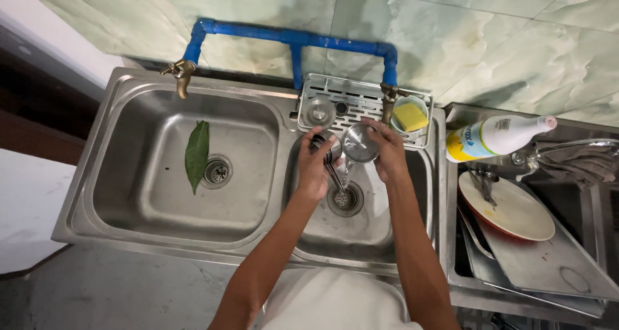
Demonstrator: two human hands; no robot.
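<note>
My right hand grips a small round steel bowl over the right basin of a double steel sink; water pours from the bowl toward the drain. My left hand holds a bundle of steel spoons, handles hanging down, right beside the bowl. A brass tap stands just behind the bowl.
A green leaf lies in the left basin beside its drain. A steel rack behind holds a lid and a cup with a yellow sponge. At right, a white-and-yellow bottle, a plate and steel trays. A blue pipe runs along the tiled wall.
</note>
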